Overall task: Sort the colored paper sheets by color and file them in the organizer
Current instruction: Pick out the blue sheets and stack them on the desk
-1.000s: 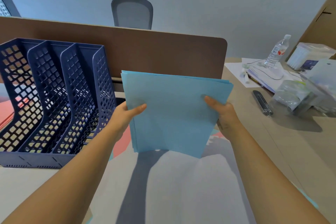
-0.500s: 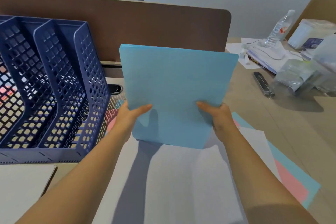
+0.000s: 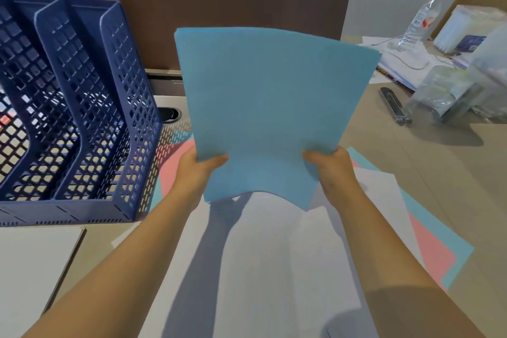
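The stack of blue sheets [image 3: 271, 107] stands nearly upright at the centre of the frame, lifted clear of the desk, and the grip looks chosen to square the edges before filing: the left hand [image 3: 196, 170] pinches the lower left edge with its thumb across the front, and the right hand [image 3: 330, 166] does the same on the lower right, each thumb clamped on the paper with the other fingers hidden behind it. The bottom edge bows upward between the two hands (a sign the stack is thin and limp, so it probably needs both hands to go in straight). At the left of the frame sits the blue mesh organizer [image 3: 82, 107], its slots open at the top; the nearest slot lies just beside the left hand, and nothing appears to block it. Under the arms, white sheets [image 3: 274, 269] cover pink and light blue ones [image 3: 439, 250], unsorted. At the upper right lie a water bottle [image 3: 422, 19], loose papers [image 3: 406, 68] and a dark pen-like object [image 3: 395, 107], well apart from the work.
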The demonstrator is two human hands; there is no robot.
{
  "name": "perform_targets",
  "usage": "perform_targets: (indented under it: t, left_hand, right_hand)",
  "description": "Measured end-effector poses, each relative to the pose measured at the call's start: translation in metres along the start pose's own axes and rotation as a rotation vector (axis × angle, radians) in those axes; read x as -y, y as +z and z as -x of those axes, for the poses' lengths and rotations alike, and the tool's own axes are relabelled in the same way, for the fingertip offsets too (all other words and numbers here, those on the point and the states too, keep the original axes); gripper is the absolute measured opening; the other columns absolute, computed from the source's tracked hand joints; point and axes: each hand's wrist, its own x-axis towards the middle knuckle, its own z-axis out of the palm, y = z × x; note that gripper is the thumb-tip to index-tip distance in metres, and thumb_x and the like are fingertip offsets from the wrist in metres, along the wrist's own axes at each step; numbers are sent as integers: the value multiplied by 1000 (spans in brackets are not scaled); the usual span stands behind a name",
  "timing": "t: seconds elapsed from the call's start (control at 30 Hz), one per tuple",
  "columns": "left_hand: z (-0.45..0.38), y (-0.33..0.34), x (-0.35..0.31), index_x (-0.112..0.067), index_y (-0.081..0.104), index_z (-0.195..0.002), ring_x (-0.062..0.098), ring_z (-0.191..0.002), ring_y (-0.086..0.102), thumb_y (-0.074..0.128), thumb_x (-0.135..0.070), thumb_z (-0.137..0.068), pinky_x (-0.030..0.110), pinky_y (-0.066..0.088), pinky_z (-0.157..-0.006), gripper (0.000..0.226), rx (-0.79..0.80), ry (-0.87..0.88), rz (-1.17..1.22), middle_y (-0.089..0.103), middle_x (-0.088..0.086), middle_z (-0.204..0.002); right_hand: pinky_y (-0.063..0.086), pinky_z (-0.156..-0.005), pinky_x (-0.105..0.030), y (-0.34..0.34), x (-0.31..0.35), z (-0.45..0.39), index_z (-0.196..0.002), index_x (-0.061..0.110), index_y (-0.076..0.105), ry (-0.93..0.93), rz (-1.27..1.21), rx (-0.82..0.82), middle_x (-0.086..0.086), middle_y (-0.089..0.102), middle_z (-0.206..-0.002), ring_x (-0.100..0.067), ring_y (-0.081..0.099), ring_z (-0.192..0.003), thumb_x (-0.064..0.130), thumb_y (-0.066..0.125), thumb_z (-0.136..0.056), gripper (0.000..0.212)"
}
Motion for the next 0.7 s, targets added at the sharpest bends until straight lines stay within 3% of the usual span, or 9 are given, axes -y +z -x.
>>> perform_targets:
  t: [0.07,0.17,0.3,0.37,0.47,0.6,0.7]
  left_hand:
    - [1,-1,4,-18,61,-87,17,-82,60,58,10,-81,34,48,-84,29,22,-15,-32,63,-4,-89]
    - [10,3,15,-8,59,-106,25,-88,58,57,10,-82,36,47,-84,30,17,-72,-78,63,3,-93]
    - [21,3,1,-1,55,-121,23,-96,55,54,6,-87,32,44,-80,34,-70,-48,-91,59,9,-107]
    - [32,-4,-15,-2,54,-122,23,-97,56,52,5,-89,30,46,-77,34,-128,26,-118,58,5,-106]
    - [56,-30,-37,-3,53,-117,19,-95,53,48,0,-92,29,43,-75,25,-261,139,-207,55,3,-104]
    - [93,-85,-60,-11,47,-98,18,-87,47,43,-5,-95,27,36,-63,8,-446,188,-373,51,-1,-88]
    - [125,-136,-74,-6,51,-109,17,-93,48,43,-5,-94,27,35,-74,17,-588,148,-430,54,2,-99]
  right_hand:
    - [47,-72,-26,-3,-2,2,-95,13,58,20,8,15,-4,62,-90,-20,59,-79,-12,51,-83,29]
    - [46,-70,-24,-5,-12,11,-102,12,55,64,40,13,-6,60,-98,-24,57,-87,-10,50,-85,28]
    - [48,-58,-17,-6,-2,18,-98,13,54,22,77,32,3,60,-82,-11,60,-68,-9,48,-87,26]
    - [51,-54,-13,-2,8,23,-99,13,55,-12,68,80,7,61,-80,-2,64,-59,-11,48,-87,28]
    - [55,-69,-25,18,21,35,-105,11,55,-52,61,192,5,63,-85,-9,64,-69,-12,46,-87,31]
    - [55,-62,-20,71,36,60,-105,14,53,-88,67,365,5,63,-87,-10,62,-73,-14,44,-86,34]
    - [55,-68,-29,119,40,88,-107,10,54,-60,102,514,0,65,-88,-16,63,-75,-16,42,-85,36]
